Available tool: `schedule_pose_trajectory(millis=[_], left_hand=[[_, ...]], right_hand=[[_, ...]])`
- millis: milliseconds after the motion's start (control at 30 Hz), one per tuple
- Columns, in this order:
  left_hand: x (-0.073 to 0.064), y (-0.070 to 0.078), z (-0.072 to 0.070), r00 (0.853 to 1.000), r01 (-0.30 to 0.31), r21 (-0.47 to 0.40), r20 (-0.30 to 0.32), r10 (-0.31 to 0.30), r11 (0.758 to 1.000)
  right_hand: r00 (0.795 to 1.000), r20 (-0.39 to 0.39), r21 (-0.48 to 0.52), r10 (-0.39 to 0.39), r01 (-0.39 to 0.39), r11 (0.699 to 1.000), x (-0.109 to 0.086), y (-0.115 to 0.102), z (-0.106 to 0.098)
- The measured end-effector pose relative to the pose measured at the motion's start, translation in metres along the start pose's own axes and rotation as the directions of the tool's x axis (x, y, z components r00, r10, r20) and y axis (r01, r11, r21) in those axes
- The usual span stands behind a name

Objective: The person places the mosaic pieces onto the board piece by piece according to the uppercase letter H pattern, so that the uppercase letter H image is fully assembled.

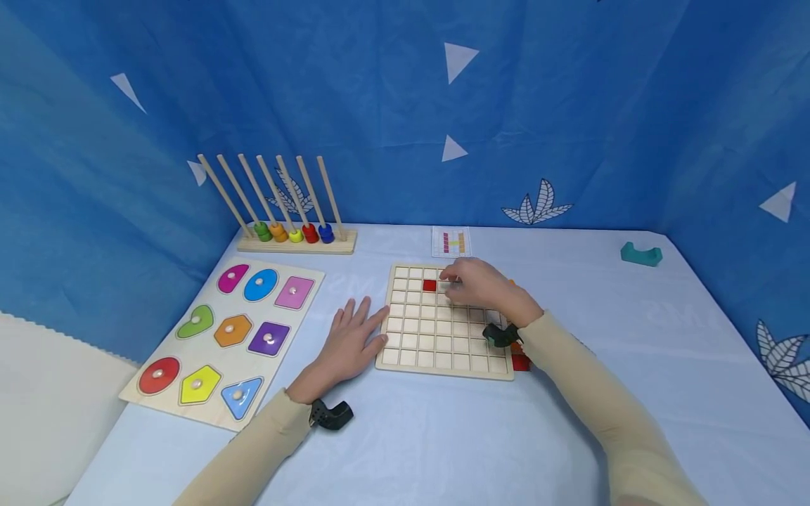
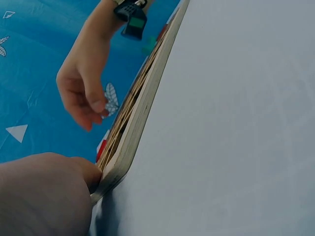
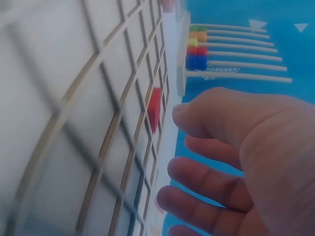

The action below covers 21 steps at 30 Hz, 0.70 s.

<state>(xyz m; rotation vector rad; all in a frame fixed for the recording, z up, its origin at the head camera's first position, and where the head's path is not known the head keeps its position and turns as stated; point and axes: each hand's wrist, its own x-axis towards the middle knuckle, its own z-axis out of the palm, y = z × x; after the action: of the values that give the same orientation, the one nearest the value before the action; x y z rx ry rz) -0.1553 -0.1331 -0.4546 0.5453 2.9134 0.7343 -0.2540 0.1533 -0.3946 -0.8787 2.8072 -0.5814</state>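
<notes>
Here's the wooden grid board (image 1: 427, 327), centre of the frame on the white cloth (image 1: 443, 436), pale squares ruled off by thin raised strips, and one glossy red square tile (image 1: 429, 285) sitting in the upper left part of it, second row down, third column across. The right hand (image 1: 477, 281) hangs over the board's upper right; the right wrist view gives it away: fingers loosely curved, thumb apart from them, nothing pinched, the tile just beyond the thumb and standing proud of the strips. Left hand (image 1: 351, 344), left of centre, fingers spread, its thumb side touching the board's left edge; in its own wrist view most of that hand is cut off at the lower left. As for print, the pattern card (image 1: 451, 242) behind the board shows red, yellow and orange blocks on a grid, its finer detail too small to read, and the pale lettering on the cloth can't be made out. Right of the board, a second red tile (image 1: 521, 362) and an orange tile (image 1: 517, 348) peek out, partly covered by the right sleeve (image 1: 588, 393). Upper left, the peg rack (image 1: 297, 244) carries coloured rings; below it lies the knobbed shape puzzle (image 1: 229, 304).
</notes>
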Motion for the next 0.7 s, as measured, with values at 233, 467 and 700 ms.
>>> schedule_pose_trajectory(millis=[233,467,700], left_hand=[[0.0,0.0,0.0,1.0,0.0,0.002,-0.003,0.0,1.0],[0.0,0.002,0.0,1.0,0.008,0.002,0.007,-0.008,1.0],[0.001,0.0,0.001,1.0,0.01,0.008,0.012,-0.01,1.0]], right_hand=[[0.997,0.002,-0.045,0.081,-0.081,0.996,-0.035,0.011,-0.01],[0.987,-0.018,-0.097,0.158,-0.159,0.982,-0.073,0.027,-0.016],[0.975,-0.051,-0.072,0.218,-0.221,0.973,-0.097,0.04,-0.018]])
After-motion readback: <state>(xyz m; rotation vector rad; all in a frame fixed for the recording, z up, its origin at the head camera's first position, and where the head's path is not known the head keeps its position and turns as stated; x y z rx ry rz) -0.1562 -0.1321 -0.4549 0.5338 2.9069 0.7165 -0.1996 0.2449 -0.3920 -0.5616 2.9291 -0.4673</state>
